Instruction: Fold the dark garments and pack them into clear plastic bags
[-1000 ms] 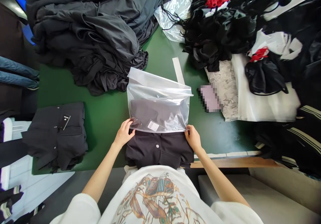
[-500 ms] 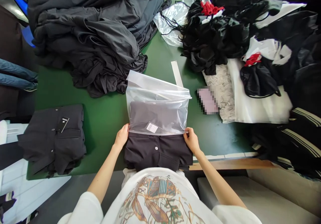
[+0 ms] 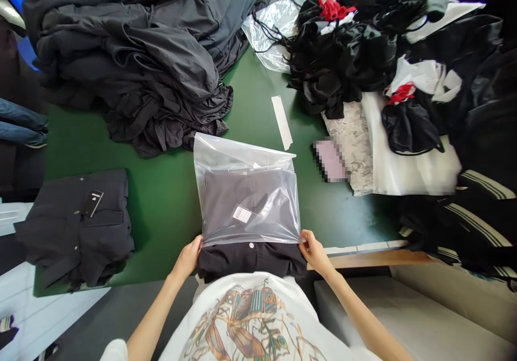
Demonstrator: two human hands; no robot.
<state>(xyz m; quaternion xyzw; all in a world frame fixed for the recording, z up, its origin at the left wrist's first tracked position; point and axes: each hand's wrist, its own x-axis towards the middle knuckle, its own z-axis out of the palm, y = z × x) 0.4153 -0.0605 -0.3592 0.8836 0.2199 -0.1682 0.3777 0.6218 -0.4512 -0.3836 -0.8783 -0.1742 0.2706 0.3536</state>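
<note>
A clear plastic bag (image 3: 283, 226) lies on the green table, most of a folded dark jacket (image 3: 242, 261) inside it. The jacket's near end sticks out of the bag's mouth, close against my body. Through the film a white barcode label (image 3: 242, 214) shows. My left hand (image 3: 189, 254) pinches the left corner of the bag's mouth, and my right hand (image 3: 314, 250) grips the right corner. The far end of the bag stands slightly raised, with slack film past the jacket.
Another folded dark jacket (image 3: 86, 223) with a black tag rests at the left. Dark garments (image 3: 161, 54) are heaped at the back left, black bagged items (image 3: 351, 54) at the back right. Rightward are a paper strip (image 3: 281, 123), a blurred-out pink object (image 3: 330, 160) and stacked plastic bags (image 3: 416, 169).
Both hands have pulled the bag's mouth towards my body, so it covers more of the jacket. The view has shifted slightly.
</note>
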